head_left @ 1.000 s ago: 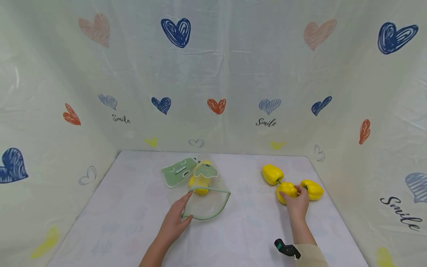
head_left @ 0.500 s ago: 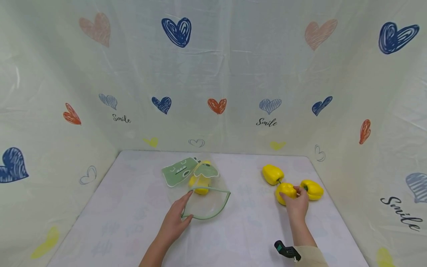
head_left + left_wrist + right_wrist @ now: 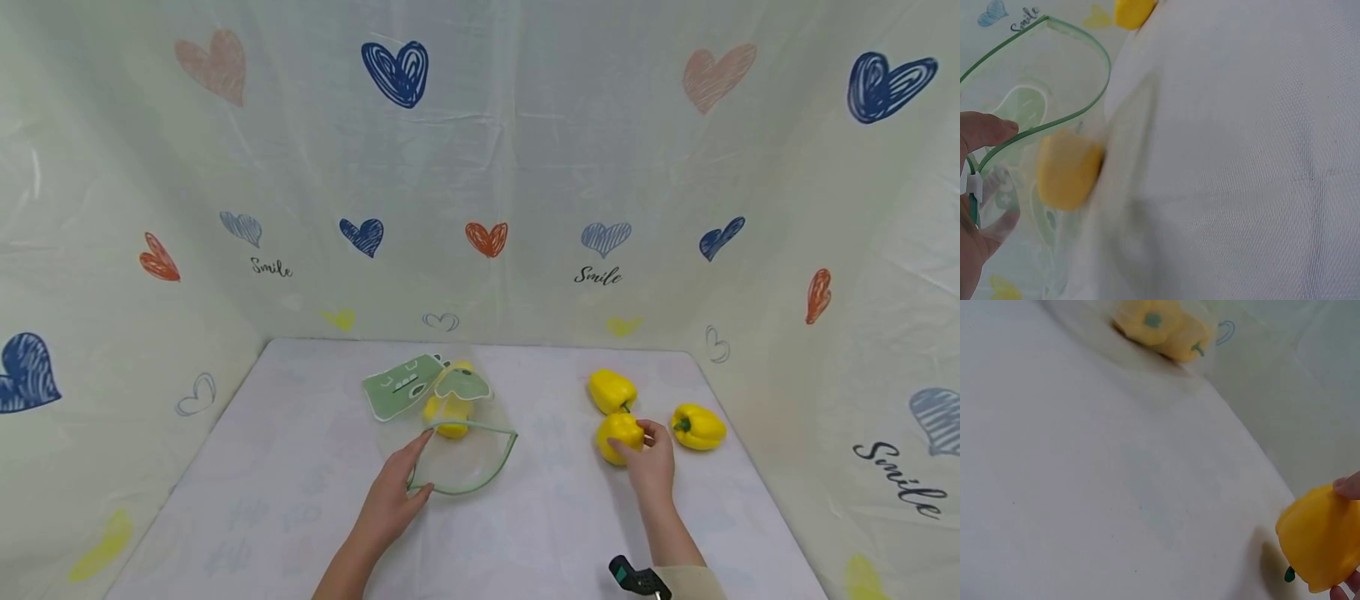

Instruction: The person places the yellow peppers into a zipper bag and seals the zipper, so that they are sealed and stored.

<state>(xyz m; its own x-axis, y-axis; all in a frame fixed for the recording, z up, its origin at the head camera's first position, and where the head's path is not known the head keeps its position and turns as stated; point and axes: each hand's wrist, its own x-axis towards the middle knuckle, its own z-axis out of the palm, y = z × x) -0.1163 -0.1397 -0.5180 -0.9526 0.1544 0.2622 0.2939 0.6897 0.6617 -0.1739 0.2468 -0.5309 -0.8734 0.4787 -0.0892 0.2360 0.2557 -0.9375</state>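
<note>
My left hand [image 3: 393, 492] holds a clear zip bag [image 3: 397, 396] by the side of its green-edged mouth, which gapes toward me. In the left wrist view, a fingertip lies on the green rim [image 3: 1054, 124], beside a white slider [image 3: 975, 186]. Two yellow bell peppers [image 3: 1152, 320] show through the plastic in the right wrist view. My right hand [image 3: 651, 467] grips another yellow bell pepper [image 3: 617, 439] between thumb and fingers, over the right part of the table. In the right wrist view this held pepper [image 3: 1319, 537] has its green stem low, near its shadow.
Behind the held pepper lies a yellow bell pepper [image 3: 611, 390], and another pepper [image 3: 699, 427] lies to its right. The table [image 3: 555, 517] has a white cover. Pale sheeting [image 3: 480, 167] with printed hearts surrounds it at the back and sides.
My right hand has moved left with the bell pepper, away from the pepper on the right. The left hand and the bag have stayed in place.
</note>
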